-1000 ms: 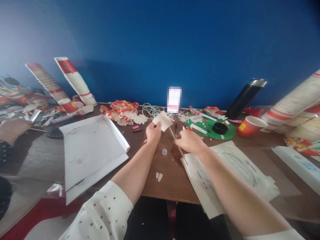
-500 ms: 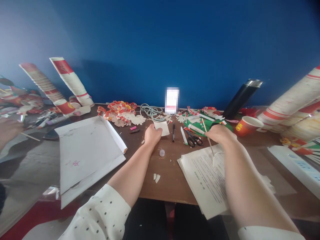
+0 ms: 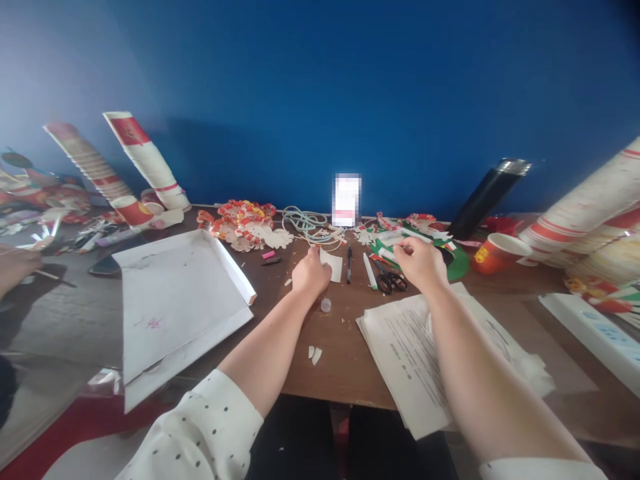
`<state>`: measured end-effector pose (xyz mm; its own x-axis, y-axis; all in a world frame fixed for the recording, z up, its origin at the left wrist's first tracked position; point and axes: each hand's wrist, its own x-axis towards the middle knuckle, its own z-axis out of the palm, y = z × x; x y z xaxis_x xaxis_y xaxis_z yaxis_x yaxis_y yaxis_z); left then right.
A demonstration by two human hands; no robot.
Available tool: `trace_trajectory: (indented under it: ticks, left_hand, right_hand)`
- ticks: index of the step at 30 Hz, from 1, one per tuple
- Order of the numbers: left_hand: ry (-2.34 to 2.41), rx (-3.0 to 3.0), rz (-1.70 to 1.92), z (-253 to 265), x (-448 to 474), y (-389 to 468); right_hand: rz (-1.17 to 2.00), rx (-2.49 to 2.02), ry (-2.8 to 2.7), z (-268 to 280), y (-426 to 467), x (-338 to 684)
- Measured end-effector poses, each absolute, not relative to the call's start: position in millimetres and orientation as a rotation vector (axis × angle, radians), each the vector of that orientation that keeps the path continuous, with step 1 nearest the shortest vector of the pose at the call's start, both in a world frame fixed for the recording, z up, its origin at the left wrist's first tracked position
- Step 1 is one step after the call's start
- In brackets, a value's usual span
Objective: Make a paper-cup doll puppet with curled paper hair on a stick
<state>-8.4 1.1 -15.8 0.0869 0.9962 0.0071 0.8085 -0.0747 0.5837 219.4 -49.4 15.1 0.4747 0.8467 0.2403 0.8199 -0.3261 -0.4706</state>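
My left hand (image 3: 311,273) is closed by the small white piece of paper (image 3: 332,267), its fingers at the paper's left edge. Beside it are a black pen (image 3: 349,265) and a white marker (image 3: 369,272). My right hand (image 3: 424,263) hovers over the green sheet (image 3: 456,265), thumb and fingers pinched together. What they hold, if anything, cannot be made out. Black-handled scissors (image 3: 391,283) lie just left of that wrist. Under my right forearm is a stack of printed papers (image 3: 400,360). A small clear round cap (image 3: 326,305) sits nearer me.
A white box lid (image 3: 185,313) lies at left, with leaning paper-cup stacks (image 3: 145,160) behind. Red-and-white paper crafts (image 3: 245,223) and a coiled cord (image 3: 305,220) line the wall. At right stand a black bottle (image 3: 487,197), a red cup (image 3: 500,253) and a power strip (image 3: 595,340). Another person's hand (image 3: 17,267) shows at far left.
My right hand has moved left and slightly up, off the papers. The thin stick it held upright over them no longer shows. My left hand stays at the paper, turned slightly.
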Motion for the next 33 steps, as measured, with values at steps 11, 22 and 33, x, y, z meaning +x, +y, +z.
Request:
trace_trajectory:
  ticks: [11,22,33]
  left_hand:
    - [1.748,1.913,0.652,-12.5,-8.2,-2.8]
    - [1.751,1.974,0.641,-14.6,-8.3,-2.1]
    - [1.753,2.067,0.54,-15.6,-5.0,-3.5]
  right_hand:
    - [0.102,-2.081,-1.777,0.6,-45.0,169.8]
    - [0.162,-2.295,-1.795,-1.0,-32.8,143.0]
    - [0.135,-2.355,-1.406,13.3,-42.5,205.6]
